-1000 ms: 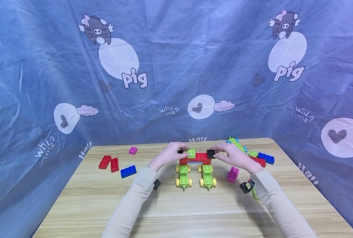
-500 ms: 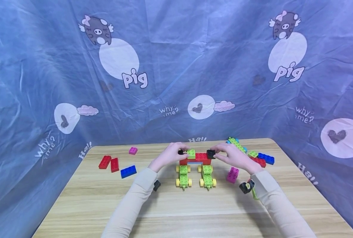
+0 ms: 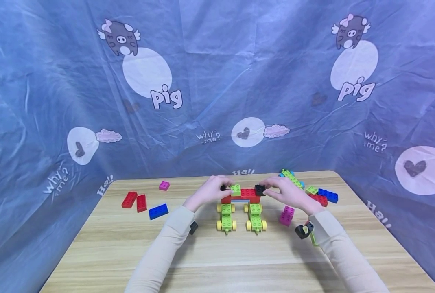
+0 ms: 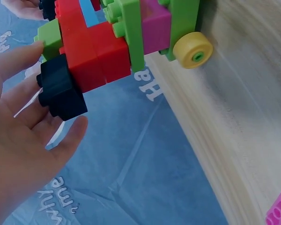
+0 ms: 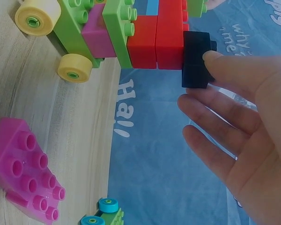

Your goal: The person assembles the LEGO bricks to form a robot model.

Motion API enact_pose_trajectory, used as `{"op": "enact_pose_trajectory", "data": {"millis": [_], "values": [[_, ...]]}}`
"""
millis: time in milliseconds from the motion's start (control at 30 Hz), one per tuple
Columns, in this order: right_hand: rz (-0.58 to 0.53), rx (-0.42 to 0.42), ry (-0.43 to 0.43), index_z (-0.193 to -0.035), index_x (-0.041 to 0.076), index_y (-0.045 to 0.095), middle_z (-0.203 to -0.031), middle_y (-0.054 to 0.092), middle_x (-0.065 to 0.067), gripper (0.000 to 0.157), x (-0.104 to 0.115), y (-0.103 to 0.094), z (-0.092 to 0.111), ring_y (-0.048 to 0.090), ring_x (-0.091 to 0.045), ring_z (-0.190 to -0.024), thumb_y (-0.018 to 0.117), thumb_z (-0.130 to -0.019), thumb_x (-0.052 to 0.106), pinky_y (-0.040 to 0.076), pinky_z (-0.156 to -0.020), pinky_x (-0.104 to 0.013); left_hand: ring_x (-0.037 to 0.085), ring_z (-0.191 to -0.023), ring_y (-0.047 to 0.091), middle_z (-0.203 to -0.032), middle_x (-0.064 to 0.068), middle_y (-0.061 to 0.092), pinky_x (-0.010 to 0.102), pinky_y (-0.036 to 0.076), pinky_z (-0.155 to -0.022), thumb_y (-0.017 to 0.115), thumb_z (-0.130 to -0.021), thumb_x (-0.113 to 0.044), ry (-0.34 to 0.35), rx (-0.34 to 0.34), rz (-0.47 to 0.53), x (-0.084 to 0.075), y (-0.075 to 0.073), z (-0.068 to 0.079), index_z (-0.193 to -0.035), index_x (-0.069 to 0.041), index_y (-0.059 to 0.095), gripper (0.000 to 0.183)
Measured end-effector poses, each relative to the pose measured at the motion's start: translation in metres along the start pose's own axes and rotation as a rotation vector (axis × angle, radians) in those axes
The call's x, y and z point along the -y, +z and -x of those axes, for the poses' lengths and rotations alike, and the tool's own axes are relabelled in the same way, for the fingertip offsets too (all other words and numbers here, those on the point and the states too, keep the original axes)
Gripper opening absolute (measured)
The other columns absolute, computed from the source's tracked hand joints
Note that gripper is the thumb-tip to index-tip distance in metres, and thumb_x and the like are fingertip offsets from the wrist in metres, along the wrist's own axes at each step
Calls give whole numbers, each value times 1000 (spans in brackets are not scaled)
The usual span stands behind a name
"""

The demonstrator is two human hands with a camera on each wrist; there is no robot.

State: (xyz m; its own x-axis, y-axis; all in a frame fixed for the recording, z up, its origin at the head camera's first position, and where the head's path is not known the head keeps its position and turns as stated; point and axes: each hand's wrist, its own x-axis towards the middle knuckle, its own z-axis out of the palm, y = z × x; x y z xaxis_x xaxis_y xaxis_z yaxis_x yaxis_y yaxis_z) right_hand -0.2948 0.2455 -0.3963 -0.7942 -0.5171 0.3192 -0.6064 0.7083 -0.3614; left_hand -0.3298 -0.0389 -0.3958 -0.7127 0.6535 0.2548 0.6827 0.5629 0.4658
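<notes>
My left hand [image 3: 214,187] curls round a black brick at the left end of a red toy-brick beam [image 3: 250,194]. One fingertip touches the light green brick [image 4: 50,37] beside it; the fingers' far side is hidden. My right hand [image 3: 281,190] pinches another black brick [image 5: 195,59] at the beam's right end, its tip pressed on the studs. A blue piece [image 4: 88,11] shows within the beam. Two light green wheeled cars [image 3: 226,217] with yellow wheels stand side by side before it, and the wrist views show a magenta brick [image 5: 98,30] between green parts near the beam.
Left on the wooden table [image 3: 217,264] lie red bricks [image 3: 129,200], a blue brick [image 3: 158,211] and a small pink brick [image 3: 164,186]. Right are a magenta brick [image 3: 287,215], a blue brick [image 3: 328,195] and a green car with blue wheels [image 3: 291,178]. A blue cloth [image 3: 210,73] hangs behind.
</notes>
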Motion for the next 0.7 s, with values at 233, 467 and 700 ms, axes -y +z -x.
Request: {"op": "enact_pose_trajectory", "data": {"millis": [233,467,700], "values": [[-5,-7,-10,-117,13,64,-110,69,-3,30,0,1,0,65,-15,-96,64,-88,21,55,-83,-38,18,-96,66,-107,4,70,27,53,-85,68,-85,-28,-25,-8,-26,-3,0,0,-112,-10,68,33],[-16,4,-8,-118,11,63,-109,69,-4,30,-1,1,-1,65,-18,-96,63,-89,19,55,-83,-41,14,-83,65,-100,1,71,20,50,-70,69,-84,-29,-16,-45,-73,-5,2,-2,-109,-14,70,29],[-11,7,-13,-118,12,63,-110,68,-4,30,0,0,0,65,-17,-96,63,-89,19,55,-83,-40,11,-85,64,-108,1,70,21,50,-73,69,-84,-31,-41,-41,-98,-7,4,-2,-111,-16,69,31]]}}
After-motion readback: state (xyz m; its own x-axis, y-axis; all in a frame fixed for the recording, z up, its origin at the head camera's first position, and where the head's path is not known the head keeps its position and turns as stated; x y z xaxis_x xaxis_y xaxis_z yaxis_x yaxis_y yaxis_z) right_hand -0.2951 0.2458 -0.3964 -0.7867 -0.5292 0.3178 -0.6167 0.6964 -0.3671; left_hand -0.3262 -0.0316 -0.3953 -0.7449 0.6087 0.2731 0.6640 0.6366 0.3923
